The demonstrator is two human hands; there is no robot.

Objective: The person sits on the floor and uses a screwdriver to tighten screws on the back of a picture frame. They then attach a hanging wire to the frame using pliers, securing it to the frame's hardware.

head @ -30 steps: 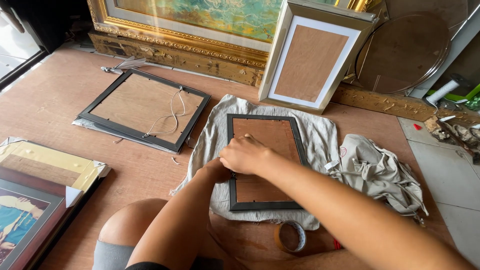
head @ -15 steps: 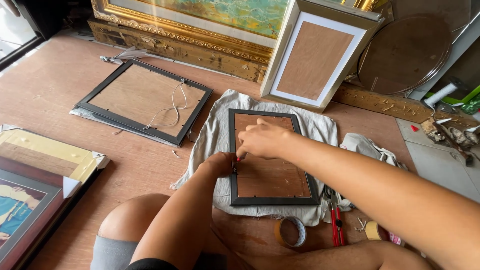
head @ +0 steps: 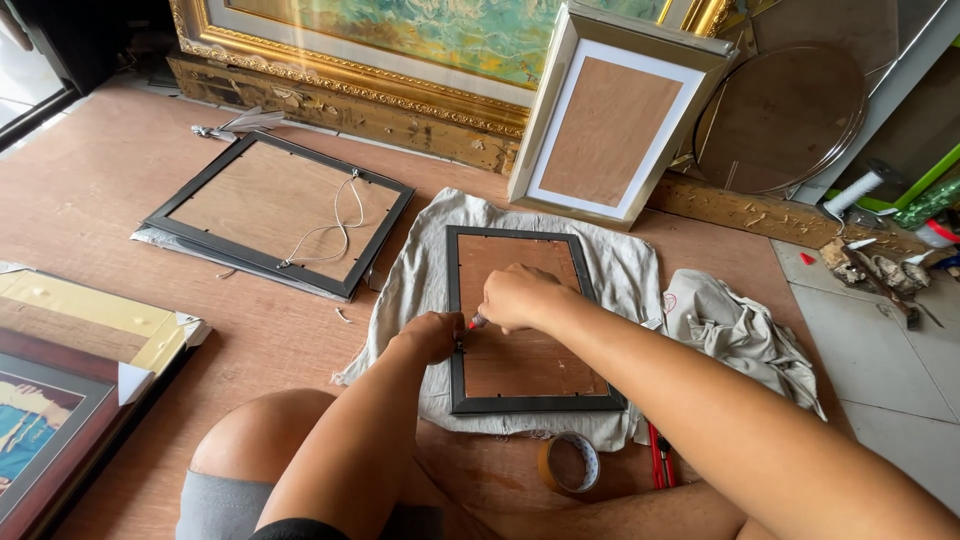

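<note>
A small black picture frame lies face down on a grey cloth, its brown backing board up. My left hand presses on the frame's left rail. My right hand is closed around a small tool with a red handle, its tip at the left rail beside my left hand's fingers. The tool's working end is hidden between the two hands.
A larger black frame with a hanging cord lies at the left. A white frame leans on a gilt-framed painting. Tape roll and red-handled pliers lie near my knee. Crumpled cloth at right, framed pictures at left.
My right hand has moved from the frame's upper middle down to its left rail beside my left hand, and a red tool handle now shows. The view shifted slightly.
</note>
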